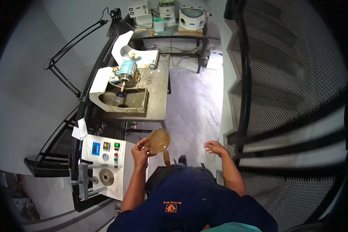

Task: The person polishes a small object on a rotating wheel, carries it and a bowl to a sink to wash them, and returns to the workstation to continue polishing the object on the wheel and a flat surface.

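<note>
My left hand (140, 153) grips the near-left edge of a round, translucent amber shallow dish (159, 140), thumb and fingers on its rim. The dish is held in the air just right of a white machine (103, 152) with a control panel. My right hand (215, 148) hangs in the air over the floor, away from the dish. Its fingers are loosely bent and apart, and nothing shows in them.
Ahead on the left, a workbench (157, 94) carries a motor (128, 71) between two white-hooded trays. A back table (174, 36) holds several white machines and a green cup (158, 25). Stairs with a black mesh railing (294, 77) run along the right.
</note>
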`<state>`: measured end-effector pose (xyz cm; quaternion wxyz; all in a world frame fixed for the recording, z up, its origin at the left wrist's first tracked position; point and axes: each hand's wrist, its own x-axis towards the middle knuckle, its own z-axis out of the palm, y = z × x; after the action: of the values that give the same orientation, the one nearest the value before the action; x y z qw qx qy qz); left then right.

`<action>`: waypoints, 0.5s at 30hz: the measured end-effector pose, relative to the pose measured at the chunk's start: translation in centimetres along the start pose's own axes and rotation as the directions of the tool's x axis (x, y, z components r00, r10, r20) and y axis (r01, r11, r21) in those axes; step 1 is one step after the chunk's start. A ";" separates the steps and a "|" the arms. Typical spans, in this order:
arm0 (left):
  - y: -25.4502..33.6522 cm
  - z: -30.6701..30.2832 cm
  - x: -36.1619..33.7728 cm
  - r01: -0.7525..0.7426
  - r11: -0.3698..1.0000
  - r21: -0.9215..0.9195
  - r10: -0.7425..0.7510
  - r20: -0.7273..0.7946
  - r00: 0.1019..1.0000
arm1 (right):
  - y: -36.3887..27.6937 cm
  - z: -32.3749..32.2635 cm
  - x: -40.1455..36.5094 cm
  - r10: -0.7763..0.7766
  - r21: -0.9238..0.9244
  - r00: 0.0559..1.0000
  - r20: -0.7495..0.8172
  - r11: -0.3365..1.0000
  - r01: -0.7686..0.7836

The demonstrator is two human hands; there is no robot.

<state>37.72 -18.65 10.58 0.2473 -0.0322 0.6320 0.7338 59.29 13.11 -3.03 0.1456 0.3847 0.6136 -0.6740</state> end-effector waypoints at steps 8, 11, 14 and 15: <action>3.9 7.4 14.8 -0.032 0.997 -0.068 0.024 -0.114 0.993 | -20.4 -5.8 20.0 -0.260 -0.208 0.956 0.134 0.936 0.284; 3.7 9.8 19.3 -0.046 0.996 -0.080 0.026 -0.233 0.972 | -27.5 -5.8 29.4 -0.415 -0.432 0.865 0.283 0.750 0.501; 2.4 12.6 23.5 -0.107 0.984 -0.144 0.047 -0.371 0.927 | -35.7 -4.4 36.5 -0.496 -0.553 0.711 0.498 0.450 0.701; 2.2 13.5 24.6 -0.108 0.982 -0.158 0.032 -0.419 0.907 | -38.1 -3.5 38.9 -0.496 -0.554 0.607 0.621 0.271 0.787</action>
<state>18.83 1.86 6.44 0.0771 -0.1863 0.6030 0.7719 9.24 34.89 -2.75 0.1074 -0.1277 0.9106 -0.3780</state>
